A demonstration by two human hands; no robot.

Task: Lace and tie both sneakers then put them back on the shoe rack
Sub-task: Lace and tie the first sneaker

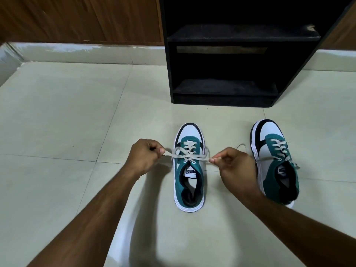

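Left hand [143,158] closed, pinching one lace end between thumb and forefinger; right hand [234,166] closed likewise on the opposite end. Lace [187,155] drawn taut sideways across the near sneaker [189,170], crossing at the upper eyelets. Cannot tell whether a first knot or a bow is being cinched. Near sneaker upright on the floor [77,122], toe toward the shoe rack [225,64], just between the two hands. Second sneaker [275,160] beside the right hand, laced through its eyelets, ends trailing loose on both sides, apparently untied. Rack shelves dark and bare, well apart from both shoes.

Risks, as judged:
- Uneven pull: one end slipping from a pinch, leaving the crossing slack and the knot loose.
- Shoe unweighted and unheld: a harder tug on one side likely to skid or twist it on the smooth tile.
- Short grip near the lace tips: little length left for loops if the ends are unequal.
- Right wrist close to the second sneaker's loose lace: possible snag or drag on withdrawal.
- Second sneaker's loose ends: liable to catch on the rack edge if shelved before tying.

Markings: "PUMA" in black on a white tongue label [191,171] of the near sneaker, read upside down from this view. Similar label [282,171] on the second sneaker's tongue, too small to read with certainty. No other writing legible.
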